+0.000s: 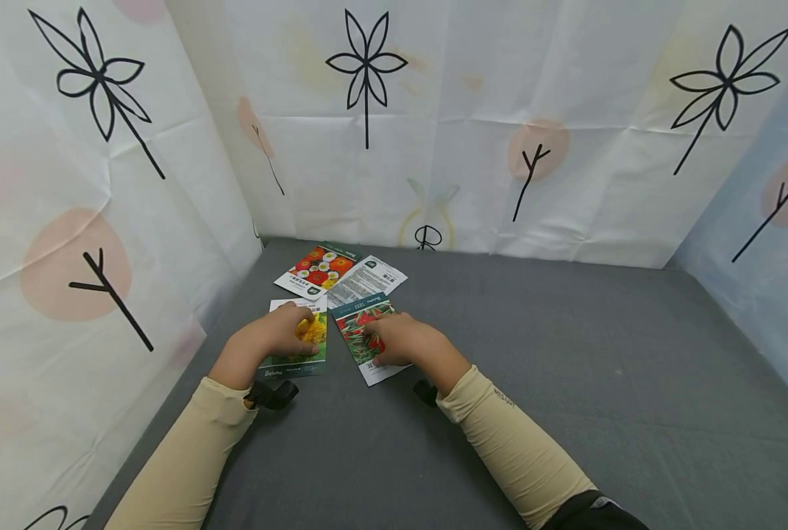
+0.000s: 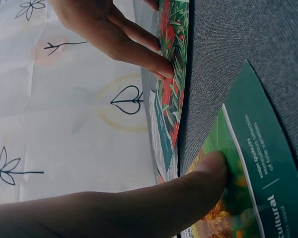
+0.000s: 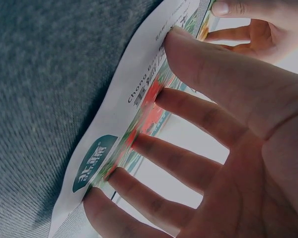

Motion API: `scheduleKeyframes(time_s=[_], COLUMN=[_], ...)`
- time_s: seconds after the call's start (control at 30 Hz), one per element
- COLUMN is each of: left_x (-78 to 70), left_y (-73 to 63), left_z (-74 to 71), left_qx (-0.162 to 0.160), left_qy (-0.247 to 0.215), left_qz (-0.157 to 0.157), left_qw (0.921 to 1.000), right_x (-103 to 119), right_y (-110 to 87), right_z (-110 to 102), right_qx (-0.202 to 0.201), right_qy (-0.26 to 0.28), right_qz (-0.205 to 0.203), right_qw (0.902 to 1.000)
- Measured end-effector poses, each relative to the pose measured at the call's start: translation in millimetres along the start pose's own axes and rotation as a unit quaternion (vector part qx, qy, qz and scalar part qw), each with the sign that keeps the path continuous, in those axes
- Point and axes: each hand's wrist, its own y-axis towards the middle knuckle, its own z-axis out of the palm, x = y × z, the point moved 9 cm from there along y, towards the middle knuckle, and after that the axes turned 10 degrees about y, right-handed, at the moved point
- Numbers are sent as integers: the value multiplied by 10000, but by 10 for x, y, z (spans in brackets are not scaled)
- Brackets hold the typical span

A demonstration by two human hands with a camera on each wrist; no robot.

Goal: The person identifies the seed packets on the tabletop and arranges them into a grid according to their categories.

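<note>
My right hand (image 1: 402, 340), its fingers (image 3: 186, 159) spread and ungripping, touches the red packet (image 1: 356, 333) beneath them, long axis slanting away leftward; my left hand (image 1: 274, 335) rests, equally loose, on the yellow packet (image 1: 318, 330).

Left hand (image 1: 277, 333), thumb (image 2: 188, 192) extended, right hand (image 1: 407, 341), fingers (image 3: 178, 158) spread, forearms (image 1: 182, 456) angled inward

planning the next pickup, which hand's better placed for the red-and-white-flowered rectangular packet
Probably left: the left hand is nearer, on the adjacent yellow-flowered rectangular packet; the right hand sits farther.
</note>
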Motion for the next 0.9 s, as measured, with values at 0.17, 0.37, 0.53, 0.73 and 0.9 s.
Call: scheduleKeyframes(time_s=[0.17, 0.37, 0.53, 0.73, 0.9], left_x=[1, 14, 14, 11, 9], left_y=[-2, 4, 4, -1, -4], left_z=[4, 14, 16, 15, 17], left_qx=[15, 7, -5, 3, 5], left_qy=[-10, 13, 17, -13, -13], left_qz=[-21, -15, -14, -29, -17], left_qw=[10000, 10000, 10000, 10000, 10000], right_x=[-12, -18, -14, -12, -2], right_y=[2, -2, -9, -26, -35], right_z=[1, -10, -11, -18, -17], right_qx=[-11, -28, -37, -45, -22], right_qy=[-13, -99, -105, -8, -24], right_qz=[87, 147, 134, 134, 103], right_qw=[10000, 9998, 9998, 9999, 9999])
